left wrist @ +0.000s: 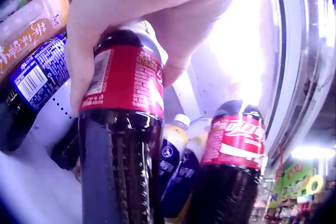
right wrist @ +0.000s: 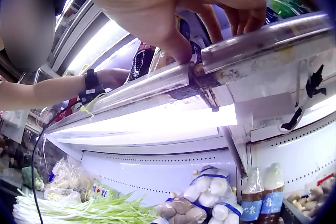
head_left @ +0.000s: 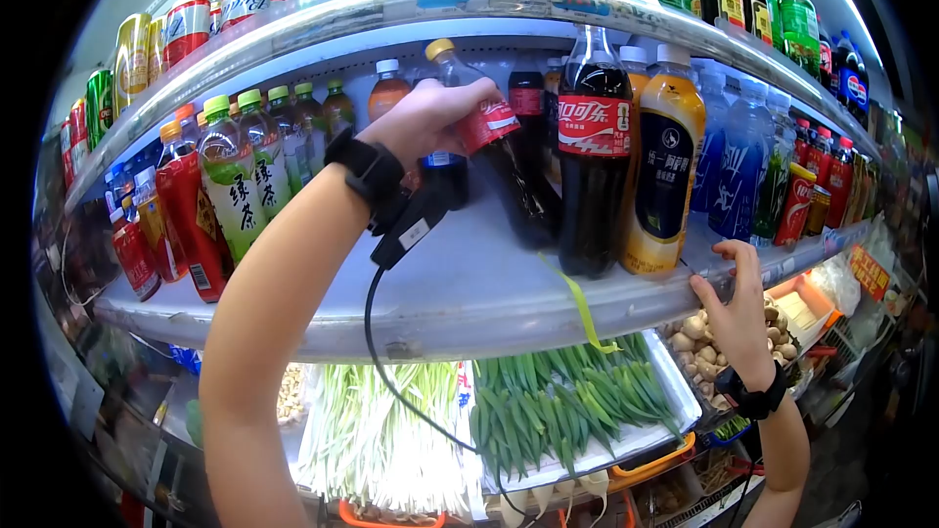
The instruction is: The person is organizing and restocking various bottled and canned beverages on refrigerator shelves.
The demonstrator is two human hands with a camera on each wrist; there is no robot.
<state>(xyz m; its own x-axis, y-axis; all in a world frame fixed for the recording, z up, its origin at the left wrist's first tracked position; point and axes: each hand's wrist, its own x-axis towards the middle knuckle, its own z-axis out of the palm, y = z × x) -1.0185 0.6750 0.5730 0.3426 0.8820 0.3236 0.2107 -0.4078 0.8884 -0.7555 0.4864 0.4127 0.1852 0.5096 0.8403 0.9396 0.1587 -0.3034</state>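
Note:
My left hand (head_left: pixel 430 122) grips a cola bottle (head_left: pixel 518 196) with a red label and yellow cap, fingers around its upper part. The bottle leans, its cap toward the left and its base close to the shelf. In the left wrist view, thumb and fingers wrap the bottle (left wrist: pixel 121 150) at the label. Just right of it, a larger cola bottle (head_left: pixel 594 127) stands upright beside a yellow drink bottle (head_left: pixel 668 166) with a dark label. My right hand (head_left: pixel 740 318) rests at the shelf's front edge (head_left: pixel 469 328), its fingertips on the clear rail (right wrist: pixel 262 43), holding no bottle.
Green tea bottles (head_left: pixel 230 176) and red bottles line the shelf's left side; blue bottles (head_left: pixel 740 161) stand at the right. Above runs another shelf (head_left: pixel 391 5) with cans. Below lie green vegetables (head_left: pixel 577 401) and mushrooms (head_left: pixel 699 347). A yellow-green strip (head_left: pixel 582 308) hangs over the edge.

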